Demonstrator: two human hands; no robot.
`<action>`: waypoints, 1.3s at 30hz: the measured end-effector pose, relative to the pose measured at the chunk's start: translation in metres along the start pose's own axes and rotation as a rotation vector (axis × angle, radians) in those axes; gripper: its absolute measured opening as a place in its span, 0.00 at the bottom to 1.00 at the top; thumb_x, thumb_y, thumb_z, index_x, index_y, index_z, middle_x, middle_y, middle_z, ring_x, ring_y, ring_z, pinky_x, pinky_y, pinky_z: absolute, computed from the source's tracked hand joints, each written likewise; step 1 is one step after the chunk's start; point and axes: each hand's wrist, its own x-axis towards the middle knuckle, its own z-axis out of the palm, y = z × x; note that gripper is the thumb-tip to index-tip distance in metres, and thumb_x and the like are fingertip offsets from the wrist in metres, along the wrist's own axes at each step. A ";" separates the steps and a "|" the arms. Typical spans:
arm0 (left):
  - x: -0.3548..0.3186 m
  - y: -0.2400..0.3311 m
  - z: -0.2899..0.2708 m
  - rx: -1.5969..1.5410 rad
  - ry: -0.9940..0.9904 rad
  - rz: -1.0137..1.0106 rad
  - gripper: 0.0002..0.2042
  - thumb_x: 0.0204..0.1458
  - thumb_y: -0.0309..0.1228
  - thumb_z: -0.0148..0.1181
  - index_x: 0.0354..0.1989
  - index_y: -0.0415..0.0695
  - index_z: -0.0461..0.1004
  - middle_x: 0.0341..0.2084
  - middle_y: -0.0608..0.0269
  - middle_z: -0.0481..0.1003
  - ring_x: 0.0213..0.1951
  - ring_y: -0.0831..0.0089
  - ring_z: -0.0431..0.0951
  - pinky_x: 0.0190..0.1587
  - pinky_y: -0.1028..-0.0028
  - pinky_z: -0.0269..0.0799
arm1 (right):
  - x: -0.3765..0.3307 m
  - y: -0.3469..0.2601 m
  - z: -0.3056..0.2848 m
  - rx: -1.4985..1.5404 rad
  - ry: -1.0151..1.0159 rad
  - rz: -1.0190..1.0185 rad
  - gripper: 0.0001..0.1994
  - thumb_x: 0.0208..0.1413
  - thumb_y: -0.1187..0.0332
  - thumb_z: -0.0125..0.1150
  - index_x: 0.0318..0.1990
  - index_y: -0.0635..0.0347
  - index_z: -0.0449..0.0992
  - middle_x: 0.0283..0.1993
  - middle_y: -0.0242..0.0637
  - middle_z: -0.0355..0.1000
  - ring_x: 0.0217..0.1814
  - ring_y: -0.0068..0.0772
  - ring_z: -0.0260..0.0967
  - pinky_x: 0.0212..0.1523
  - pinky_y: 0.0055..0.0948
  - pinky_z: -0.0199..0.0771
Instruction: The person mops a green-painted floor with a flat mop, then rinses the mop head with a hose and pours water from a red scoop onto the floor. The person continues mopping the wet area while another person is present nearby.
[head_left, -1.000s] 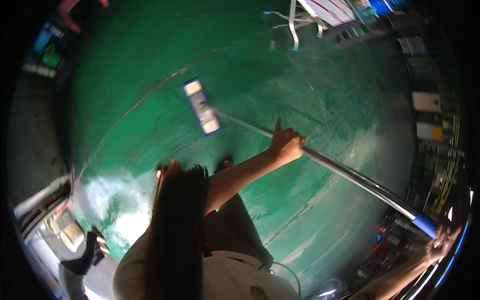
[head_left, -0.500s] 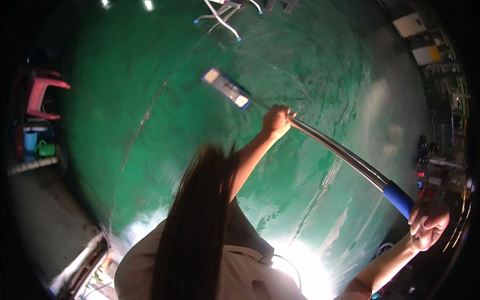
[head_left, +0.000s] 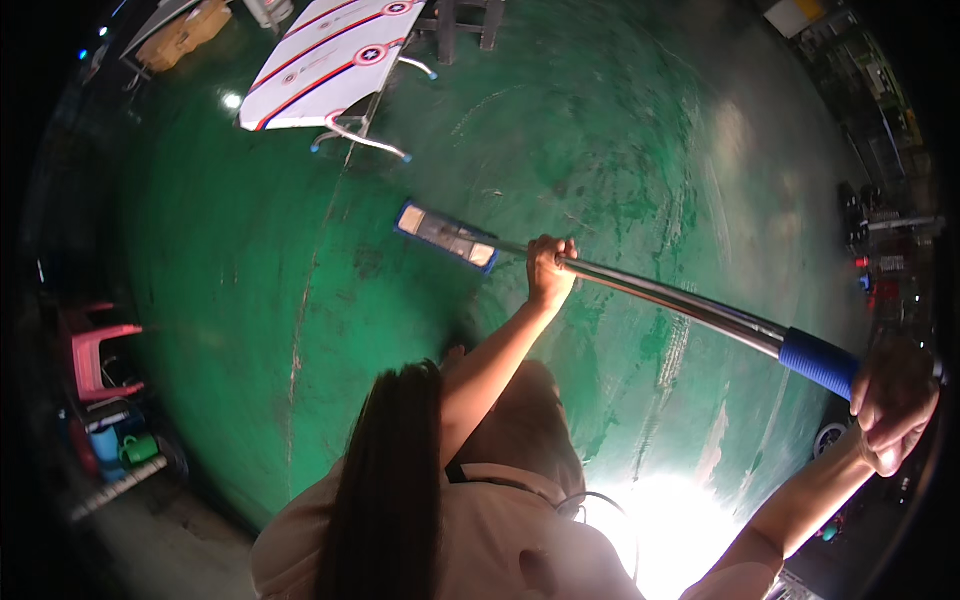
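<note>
A flat mop (head_left: 690, 311) with a long metal pole slants across the view in front of me. My left hand (head_left: 551, 272) is closed around the lower part of the pole, not far above the mop head. At the upper end, my right hand (head_left: 893, 408) grips the end of the blue sleeve (head_left: 818, 362). The rectangular mop head (head_left: 446, 237) has a blue rim and pale patches at its two ends. It rests on the green floor (head_left: 230, 330), left of my left hand.
A white table with red and blue stripes (head_left: 325, 65) and bent metal legs stands at the far left, beside a dark stool (head_left: 465, 25). At the left edge are a pink stool (head_left: 100, 355) and a green cup (head_left: 138, 449). Cluttered shelving lines the right side.
The mop pole now lies at a flatter slant, and both hands sit lower in the view. My view has shifted, so more of the striped table shows. Both hands keep their hold.
</note>
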 end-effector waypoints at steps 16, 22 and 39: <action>0.301 -0.304 0.213 0.382 -0.466 0.052 0.06 0.32 0.28 0.59 0.18 0.48 0.66 0.22 0.61 0.68 0.34 0.57 0.70 0.33 0.57 0.65 | -0.046 0.361 -0.199 -0.135 0.928 0.184 0.15 0.46 0.70 0.62 0.12 0.58 0.67 0.09 0.29 0.61 0.11 0.23 0.60 0.16 0.23 0.65; 0.385 -0.343 0.284 0.689 -0.465 -0.043 0.08 0.40 0.32 0.59 0.20 0.45 0.66 0.23 0.59 0.68 0.38 0.55 0.71 0.37 0.57 0.67 | -0.073 0.487 -0.313 -0.019 1.008 0.167 0.12 0.50 0.68 0.59 0.19 0.60 0.67 0.10 0.27 0.59 0.10 0.20 0.55 0.15 0.23 0.59; 0.379 -0.326 0.270 0.651 0.113 -0.247 0.08 0.34 0.26 0.57 0.12 0.41 0.63 0.15 0.57 0.67 0.26 0.55 0.68 0.31 0.63 0.65 | -0.001 0.516 -0.466 0.179 0.524 0.031 0.05 0.38 0.76 0.62 0.16 0.62 0.74 0.07 0.27 0.58 0.08 0.20 0.56 0.15 0.21 0.63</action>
